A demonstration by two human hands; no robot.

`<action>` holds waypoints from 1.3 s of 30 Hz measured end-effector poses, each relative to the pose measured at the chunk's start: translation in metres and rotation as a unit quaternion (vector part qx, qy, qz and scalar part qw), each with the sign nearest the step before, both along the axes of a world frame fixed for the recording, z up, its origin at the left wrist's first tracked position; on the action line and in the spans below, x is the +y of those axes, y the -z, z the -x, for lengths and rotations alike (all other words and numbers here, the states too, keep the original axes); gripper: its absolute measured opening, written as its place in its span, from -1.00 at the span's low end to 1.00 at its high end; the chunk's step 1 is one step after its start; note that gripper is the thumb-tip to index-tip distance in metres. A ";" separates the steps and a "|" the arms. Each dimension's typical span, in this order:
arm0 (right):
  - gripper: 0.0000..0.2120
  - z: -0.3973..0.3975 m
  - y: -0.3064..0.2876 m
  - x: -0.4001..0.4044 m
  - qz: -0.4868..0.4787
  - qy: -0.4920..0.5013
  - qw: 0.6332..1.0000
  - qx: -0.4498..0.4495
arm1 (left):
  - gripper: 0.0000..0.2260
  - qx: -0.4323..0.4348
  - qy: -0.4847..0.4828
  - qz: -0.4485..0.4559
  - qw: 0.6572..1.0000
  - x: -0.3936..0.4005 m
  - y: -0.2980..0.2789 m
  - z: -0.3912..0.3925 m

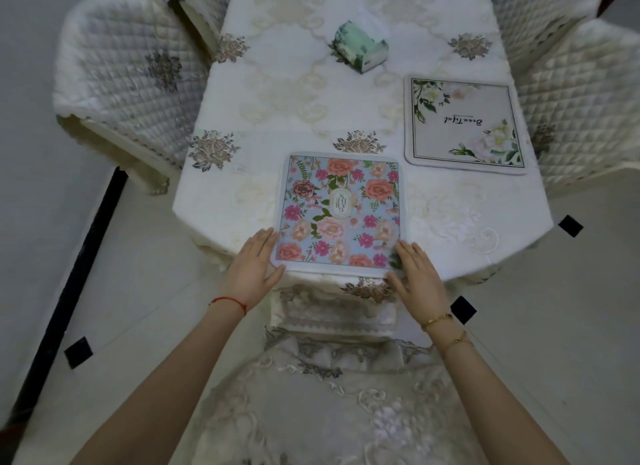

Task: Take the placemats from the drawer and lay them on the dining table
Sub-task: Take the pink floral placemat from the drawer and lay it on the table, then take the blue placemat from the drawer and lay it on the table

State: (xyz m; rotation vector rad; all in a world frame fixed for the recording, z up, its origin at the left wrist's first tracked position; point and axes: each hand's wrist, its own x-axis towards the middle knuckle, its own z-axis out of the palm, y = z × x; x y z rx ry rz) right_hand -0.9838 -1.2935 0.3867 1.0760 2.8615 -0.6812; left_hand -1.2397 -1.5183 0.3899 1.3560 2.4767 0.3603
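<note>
I have both hands down flat at the near edge of the dining table (242,93). My left hand (254,265) lies with straight fingers along the left edge of the floral placemat (341,215), thumb touching its near left corner. My right hand (417,274) mirrors it on the near right corner, fingers straight and together, their tips resting on the mat's edge. Neither hand curls round anything; both are open, flat against the mat and the cloth.

The floral placemat sits between my two hands, flat on the white embroidered tablecloth, its near edge right at the table's lip. It looks close to square, so I cannot name a long axis with confidence; its sides run roughly parallel to the table's edges. The oval label at its centre reads sideways from where I stand, so the print is turned a quarter turn.

Beyond my right hand, well apart and further up the table, lies the white placemat (464,125) with pale flowers in two corners. Its script reads upside down to me, so its top points toward me.

Further off, past both hands near the table's middle, sits a green tissue pack (360,48). A quilted chair (128,73) stands off to the left of my left hand, another chair (581,97) to the right of my right hand, and a covered chair back (332,319) is just below my wrists.
</note>
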 end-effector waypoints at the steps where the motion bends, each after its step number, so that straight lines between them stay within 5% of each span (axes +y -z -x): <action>1: -0.43 -0.003 -0.005 -0.004 -0.005 0.003 1.000 0.009 | -0.39 0.006 -0.004 -0.012 1.000 -0.005 -0.005 -0.005; 8: -0.54 -0.038 -0.049 -0.038 -0.010 0.022 0.997 0.074 | -0.51 0.011 -0.010 -0.088 0.996 -0.030 -0.045 -0.051; 15: -0.43 -0.101 -0.085 -0.076 -0.021 0.036 0.993 0.106 | -0.54 0.044 -0.015 -0.145 0.988 -0.064 -0.088 -0.102; 19: -0.59 -0.137 -0.100 -0.096 -0.044 0.051 0.989 0.134 | -0.56 0.049 -0.016 -0.165 0.985 -0.083 -0.103 -0.131; 23: -0.48 -0.171 -0.110 -0.126 -0.065 0.069 0.985 0.143 | -0.67 0.026 -0.006 -0.192 0.981 -0.099 -0.114 -0.162; 39: -0.66 -0.362 -0.122 -0.312 -0.094 0.329 0.930 0.134 | -0.73 -0.017 0.216 -0.162 0.963 -0.138 -0.137 -0.282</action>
